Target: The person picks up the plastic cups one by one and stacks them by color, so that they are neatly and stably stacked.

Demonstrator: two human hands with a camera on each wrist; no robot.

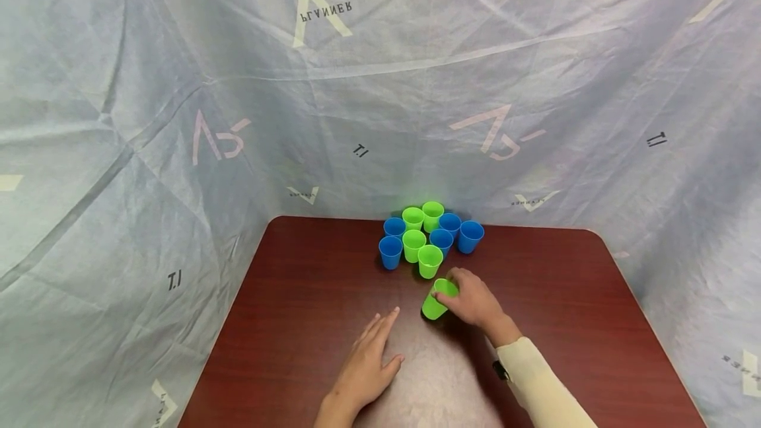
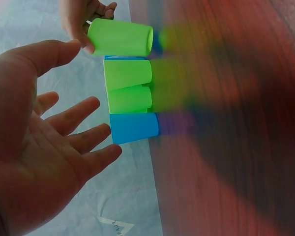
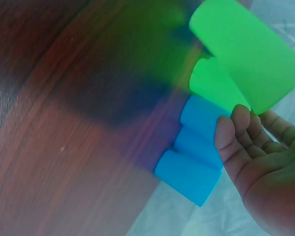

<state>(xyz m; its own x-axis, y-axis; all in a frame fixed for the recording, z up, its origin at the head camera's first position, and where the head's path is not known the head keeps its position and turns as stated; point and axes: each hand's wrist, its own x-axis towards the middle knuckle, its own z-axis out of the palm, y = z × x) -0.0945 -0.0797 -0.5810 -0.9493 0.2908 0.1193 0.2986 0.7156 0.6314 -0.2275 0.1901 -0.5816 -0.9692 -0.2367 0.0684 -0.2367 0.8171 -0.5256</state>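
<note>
A green cup (image 1: 435, 305) tilts in the right hand (image 1: 475, 299), whose thumb and fingers grip it near the rim, in front of the grouped cups. The same green cup (image 3: 248, 54) shows large in the right wrist view, the curled fingers of the right hand (image 3: 270, 167) at its edge. Left of it, the left hand (image 1: 365, 365) is held over the table with fingers extended and holds nothing. In the left wrist view the left hand (image 2: 49, 132) has its fingers spread, with the gripped green cup (image 2: 120, 38) beyond the thumb.
Several upright cups stand close together at the table's back, among them a green cup (image 1: 430, 261), a blue cup (image 1: 390, 253) at the left and a blue cup (image 1: 470, 237) at the right. Behind the red-brown table (image 1: 285, 296) hangs a grey printed sheet (image 1: 380, 117).
</note>
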